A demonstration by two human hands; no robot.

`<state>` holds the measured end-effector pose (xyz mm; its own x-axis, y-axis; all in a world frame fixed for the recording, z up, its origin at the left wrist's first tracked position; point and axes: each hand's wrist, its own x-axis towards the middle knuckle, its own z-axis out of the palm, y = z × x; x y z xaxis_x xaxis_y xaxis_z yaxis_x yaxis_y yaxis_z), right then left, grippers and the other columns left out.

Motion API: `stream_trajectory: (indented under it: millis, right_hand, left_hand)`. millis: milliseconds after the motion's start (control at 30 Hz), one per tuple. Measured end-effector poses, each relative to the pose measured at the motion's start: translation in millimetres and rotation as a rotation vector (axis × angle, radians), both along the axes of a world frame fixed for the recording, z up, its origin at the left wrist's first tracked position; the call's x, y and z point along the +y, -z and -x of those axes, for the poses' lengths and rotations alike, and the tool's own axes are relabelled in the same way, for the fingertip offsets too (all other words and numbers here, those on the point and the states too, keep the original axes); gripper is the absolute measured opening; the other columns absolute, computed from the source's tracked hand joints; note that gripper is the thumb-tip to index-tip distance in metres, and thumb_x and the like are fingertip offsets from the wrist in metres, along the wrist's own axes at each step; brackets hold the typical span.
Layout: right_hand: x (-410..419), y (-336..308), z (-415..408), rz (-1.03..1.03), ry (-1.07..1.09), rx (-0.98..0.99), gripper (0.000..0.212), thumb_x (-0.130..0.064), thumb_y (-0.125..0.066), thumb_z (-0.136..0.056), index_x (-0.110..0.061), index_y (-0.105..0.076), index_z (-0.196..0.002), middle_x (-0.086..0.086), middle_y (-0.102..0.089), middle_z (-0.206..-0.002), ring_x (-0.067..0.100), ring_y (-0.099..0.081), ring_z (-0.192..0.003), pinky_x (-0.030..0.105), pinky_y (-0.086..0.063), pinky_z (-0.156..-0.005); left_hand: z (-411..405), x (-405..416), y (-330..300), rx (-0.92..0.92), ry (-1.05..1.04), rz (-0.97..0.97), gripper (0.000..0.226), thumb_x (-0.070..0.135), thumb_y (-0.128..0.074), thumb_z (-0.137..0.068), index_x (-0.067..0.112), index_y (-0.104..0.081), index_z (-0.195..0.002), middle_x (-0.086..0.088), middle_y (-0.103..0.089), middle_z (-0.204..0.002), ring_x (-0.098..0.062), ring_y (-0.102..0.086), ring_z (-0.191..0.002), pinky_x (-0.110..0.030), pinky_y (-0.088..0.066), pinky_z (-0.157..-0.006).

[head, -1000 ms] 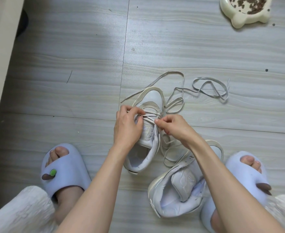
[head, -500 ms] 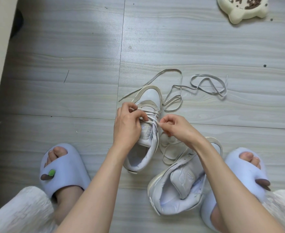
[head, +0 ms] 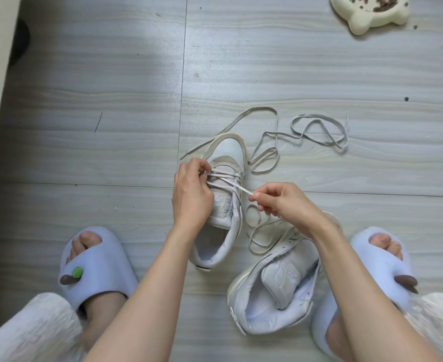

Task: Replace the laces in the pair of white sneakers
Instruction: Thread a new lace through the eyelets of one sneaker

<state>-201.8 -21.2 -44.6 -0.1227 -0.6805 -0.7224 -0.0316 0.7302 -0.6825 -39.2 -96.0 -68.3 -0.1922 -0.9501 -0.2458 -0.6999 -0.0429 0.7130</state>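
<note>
While left hand (head: 191, 197) steadies mid-frame sneaker (head: 224, 197) and right hand (head: 280, 202) pinches its lace (head: 237, 187), only lower rows look threaded; second sneaker (head: 278, 291), lower right, appears unlaced.

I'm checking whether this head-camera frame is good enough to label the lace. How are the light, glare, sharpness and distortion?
Head view: soft even light with a pale glare patch on the floor upper left; floor seams bow, so wide-angle distortion; the lace between left hand and right hand is sharp; trouser fabric at the bottom corners looks smeared.
</note>
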Motion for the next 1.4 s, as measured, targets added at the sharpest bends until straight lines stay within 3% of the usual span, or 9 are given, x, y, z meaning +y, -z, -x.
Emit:
stream_trajectory:
  millis: [200, 333, 433, 600, 733, 867, 1100, 1233, 1400]
  right_hand:
    - [3.7, -15.6, 17.0, 0.099, 0.069, 0.005, 0.013, -0.011, -0.062, -0.087, -0.010, -0.067, -0.075, -0.001, -0.058, -0.062, 0.002, -0.053, -0.054, 0.008, -0.040, -0.056]
    - [-2.6, -24.6, 20.1, 0.148, 0.040, -0.026, 0.016, -0.010, -0.062, -0.087, -0.013, -0.066, -0.072, -0.001, -0.060, -0.064, 0.000, -0.053, -0.057, 0.008, -0.041, -0.060]
    - [-5.9, -35.0, 24.5, 0.202, 0.014, -0.046, 0.016, -0.012, -0.060, -0.088, -0.012, -0.064, -0.072, -0.004, -0.059, -0.063, 0.000, -0.052, -0.058, 0.009, -0.041, -0.062]
    - [-5.5, -42.9, 31.1, 0.218, -0.006, -0.041, 0.017, -0.009, -0.058, -0.089, -0.015, -0.064, -0.074, -0.007, -0.062, -0.065, 0.003, -0.055, -0.065, 0.011, -0.043, -0.066]
    - [-3.8, -41.7, 29.0, 0.148, -0.102, 0.020, 0.015, -0.014, -0.062, -0.087, -0.019, -0.064, -0.073, -0.002, -0.062, -0.073, 0.008, -0.053, -0.074, 0.015, -0.039, -0.066]
    - [-3.2, -42.1, 30.3, 0.157, -0.105, 0.007, 0.012, -0.020, -0.065, -0.085, -0.021, -0.067, -0.074, 0.003, -0.063, -0.079, 0.012, -0.054, -0.079, 0.026, -0.040, -0.077]
    - [-5.3, -52.4, 40.6, 0.257, 0.001, -0.045, 0.013, -0.013, -0.065, -0.084, -0.019, -0.071, -0.074, -0.004, -0.070, -0.076, 0.000, -0.061, -0.076, 0.012, -0.047, -0.077]
    - [0.9, -52.9, 43.4, 0.290, 0.059, -0.096, 0.015, -0.006, -0.061, -0.086, -0.014, -0.068, -0.075, -0.010, -0.068, -0.067, -0.004, -0.060, -0.070, 0.006, -0.043, -0.070]
    - [-1.0, -50.2, 38.0, 0.317, 0.073, -0.078, 0.015, -0.007, -0.059, -0.088, -0.012, -0.067, -0.076, -0.011, -0.060, -0.058, 0.003, -0.052, -0.062, 0.012, -0.043, -0.066]
  left_hand:
    - [-4.1, 1.2, -4.3, -0.018, 0.074, 0.000, 0.020, 0.008, -0.050, -0.087, 0.021, -0.064, -0.093, 0.000, -0.049, -0.105, -0.022, -0.046, -0.107, -0.037, -0.037, -0.094]
    - [7.2, 0.9, -16.1, -0.015, 0.333, 0.107, 0.031, 0.028, -0.052, -0.084, 0.029, -0.064, -0.112, 0.004, -0.056, -0.115, -0.017, -0.045, -0.111, -0.035, -0.034, -0.092]
    - [23.6, 1.0, -28.2, 0.035, 0.542, 0.119, 0.034, 0.025, -0.054, -0.087, 0.030, -0.060, -0.120, 0.015, -0.060, -0.110, -0.010, -0.045, -0.111, -0.029, -0.025, -0.090]
    - [38.3, -2.5, -39.8, 0.134, 0.553, 0.073, 0.020, 0.024, -0.054, -0.085, 0.021, -0.067, -0.098, 0.014, -0.053, -0.087, -0.012, -0.053, -0.092, -0.028, -0.035, -0.084]
    - [31.5, -10.9, -52.0, 0.218, 0.567, -0.219, 0.006, 0.025, -0.062, -0.083, 0.028, -0.061, -0.078, 0.011, -0.053, -0.082, -0.003, -0.052, -0.081, -0.014, -0.037, -0.077]
    - [25.4, -20.1, -61.0, 0.405, 0.335, -0.428, 0.013, 0.021, -0.066, -0.085, 0.022, -0.061, -0.073, 0.006, -0.059, -0.074, 0.002, -0.051, -0.067, -0.010, -0.038, -0.067]
    - [22.2, -36.0, -52.7, 0.807, -0.385, -0.520, 0.024, 0.014, -0.044, -0.097, 0.014, -0.050, -0.074, 0.003, -0.056, -0.066, -0.010, -0.055, -0.073, -0.032, -0.046, -0.081]
    - [9.9, -45.3, -46.5, 0.533, -0.446, -0.329, 0.019, 0.017, -0.056, -0.092, 0.023, -0.054, -0.074, 0.010, -0.054, -0.068, -0.003, -0.050, -0.068, -0.024, -0.041, -0.075]
    - [21.6, -22.7, -52.0, 0.184, -0.078, -0.033, 0.016, 0.026, -0.061, -0.089, 0.029, -0.057, -0.073, 0.006, -0.060, -0.076, -0.011, -0.051, -0.071, -0.027, -0.040, -0.073]
